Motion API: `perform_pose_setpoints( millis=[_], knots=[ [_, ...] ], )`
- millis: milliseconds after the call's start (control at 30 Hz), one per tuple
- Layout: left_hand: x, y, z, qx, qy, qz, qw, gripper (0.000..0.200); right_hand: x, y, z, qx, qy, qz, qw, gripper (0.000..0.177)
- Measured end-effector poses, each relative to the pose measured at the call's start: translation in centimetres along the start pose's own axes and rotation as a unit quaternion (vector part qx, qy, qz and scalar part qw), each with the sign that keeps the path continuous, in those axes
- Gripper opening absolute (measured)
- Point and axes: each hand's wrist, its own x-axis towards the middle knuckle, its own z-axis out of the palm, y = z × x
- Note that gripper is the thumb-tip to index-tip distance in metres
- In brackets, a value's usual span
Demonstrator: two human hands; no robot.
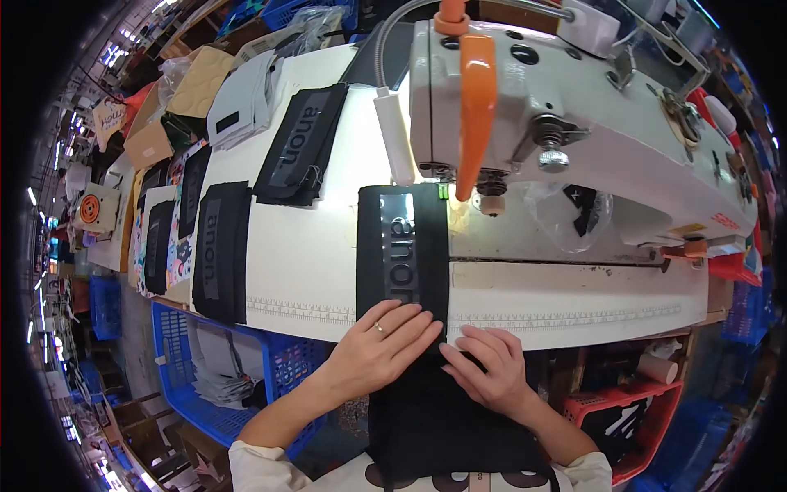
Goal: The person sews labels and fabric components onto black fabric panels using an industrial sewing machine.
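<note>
A black fabric strip with a glossy dark "anon" panel point(400, 246) lies lengthwise on the white sewing table point(311, 254), its far end by the needle area of the sewing machine point(508, 90). My left hand point(383, 344) rests flat on the strip's near part, fingers stretched out and side by side. At the strip's right edge, my right hand point(489, 366) touches the black fabric with bent fingers; whether it pinches the edge is hard to make out. More black fabric point(451, 418) hangs from the table edge over my lap.
Stacks of black "anon" pieces point(303, 143) lie at the left, with grey fabric point(244, 98) behind. A blue basket point(287, 361) stands below left, a red basket point(662, 422) below right. A lamp point(395, 135) hangs beside the machine head. A plastic bag point(566, 215) lies under its arm.
</note>
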Motion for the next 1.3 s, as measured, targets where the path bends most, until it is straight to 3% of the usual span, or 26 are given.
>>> perform_pose_setpoints(
  millis=[567, 733, 800, 867, 900, 967, 1033, 1100, 1167, 1300],
  knots=[
    [0.9, 0.2, -0.6, 0.040, -0.032, 0.060, 0.997, 0.030, 0.2, -0.3, -0.3, -0.006, -0.018, 0.005, 1.000, 0.038],
    [1.7, -0.2, -1.3, 0.001, -0.099, 0.052, 0.994, 0.034, -0.4, -0.5, 0.3, -0.022, -0.001, 0.003, 1.000, 0.033],
    [2.0, -0.7, -0.7, -0.023, -0.062, 0.071, 0.995, 0.036, -0.9, -0.1, 1.4, -0.002, 0.041, -0.011, 0.999, 0.033],
    [3.4, 0.6, -1.3, -0.098, -0.040, 0.027, 0.994, 0.030, 0.0, 0.0, 0.7, 0.019, 0.063, -0.024, 0.998, 0.032],
    [4.4, 0.2, -2.1, -0.099, -0.039, 0.058, 0.993, 0.030, 0.4, -0.1, 0.6, -0.005, 0.080, -0.013, 0.997, 0.032],
    [6.7, 0.1, -4.1, -0.182, -0.026, 0.078, 0.980, 0.009, 0.9, 0.1, 0.1, 0.028, 0.081, -0.058, 0.995, 0.025],
    [7.6, -1.4, -4.2, -0.218, -0.013, 0.091, 0.972, 0.011, 0.8, -0.1, 0.1, 0.020, 0.067, -0.067, 0.995, 0.023],
    [7.2, -6.8, -1.9, -0.162, -0.018, -0.005, 0.987, 0.021, 1.0, 0.1, 0.1, 0.025, 0.021, -0.084, 0.996, 0.020],
    [8.2, -10.1, 0.3, -0.009, 0.024, -0.173, 0.985, 0.031, 1.1, 0.4, -0.3, 0.017, 0.039, -0.091, 0.995, 0.020],
    [8.9, -13.8, 2.2, -0.037, 0.079, -0.178, 0.980, 0.022, 0.8, 0.0, -0.1, 0.021, 0.074, -0.084, 0.994, 0.021]
  ],
)
